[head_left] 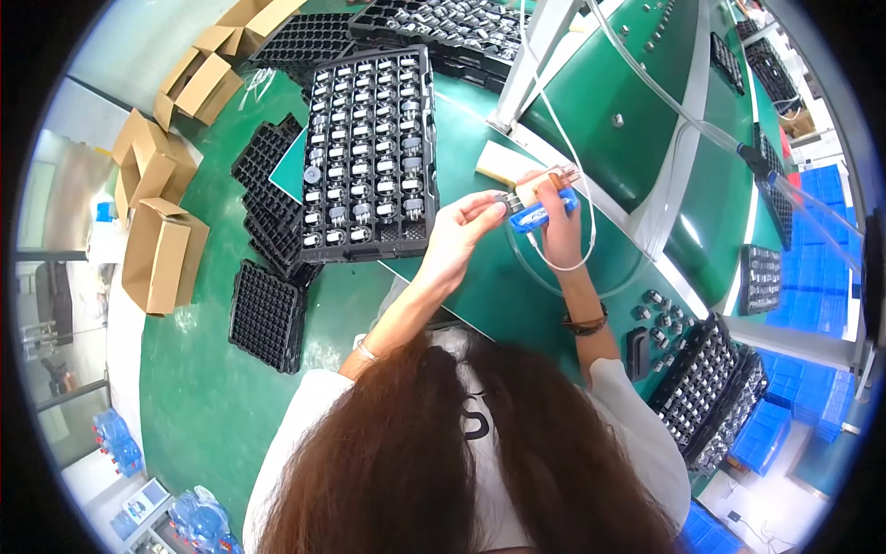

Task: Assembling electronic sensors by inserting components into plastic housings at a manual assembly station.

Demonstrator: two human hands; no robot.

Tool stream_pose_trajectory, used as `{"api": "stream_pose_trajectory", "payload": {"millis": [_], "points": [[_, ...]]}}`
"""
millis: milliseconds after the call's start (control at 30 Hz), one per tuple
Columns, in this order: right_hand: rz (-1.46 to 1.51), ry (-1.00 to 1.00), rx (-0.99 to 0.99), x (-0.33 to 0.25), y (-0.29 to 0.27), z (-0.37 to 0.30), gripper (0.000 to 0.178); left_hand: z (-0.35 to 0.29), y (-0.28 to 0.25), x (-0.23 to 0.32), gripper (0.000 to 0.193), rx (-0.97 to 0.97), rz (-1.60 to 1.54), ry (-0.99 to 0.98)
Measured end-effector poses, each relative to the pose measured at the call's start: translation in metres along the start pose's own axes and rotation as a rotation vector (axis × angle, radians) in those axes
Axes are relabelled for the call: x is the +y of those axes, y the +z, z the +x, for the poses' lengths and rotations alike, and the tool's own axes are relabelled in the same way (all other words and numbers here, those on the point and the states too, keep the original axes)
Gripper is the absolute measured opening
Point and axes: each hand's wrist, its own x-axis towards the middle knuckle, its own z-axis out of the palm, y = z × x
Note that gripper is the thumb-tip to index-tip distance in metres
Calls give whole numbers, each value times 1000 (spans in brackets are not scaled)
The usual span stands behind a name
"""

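Over the green table, both my hands are close together. Between the thumb and fingers of my left hand (461, 233) is a small dark part with metal pins (507, 201). My right hand (559, 229) is closed around a blue hand-held tool (531, 218), its kind unclear, with a thin white hose (591, 231) looping beside it. The part's pins meet the tool's near end; the exact contact is too small to tell. To the left of my hands lies a black tray (430, 148) holding rows of small silver-and-white cylindrical parts.
Empty black trays (266, 314) are stacked at left, near open cardboard boxes (166, 254). At right are loose metal parts (660, 319), a filled black tray (697, 379) and a green conveyor belt (600, 102) behind a metal frame. A pale yellow block (506, 164) lies beyond my hands.
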Motion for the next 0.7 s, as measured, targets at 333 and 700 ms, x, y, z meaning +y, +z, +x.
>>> {"api": "stream_pose_trajectory", "payload": {"millis": [333,700], "points": [[-115,-18,-132,-2,8,-1,18,-16,-7,13,37,5,168,63],[-912,-283,194,40,-19,52,21,-25,-76,62,31,52,1465,491]]}}
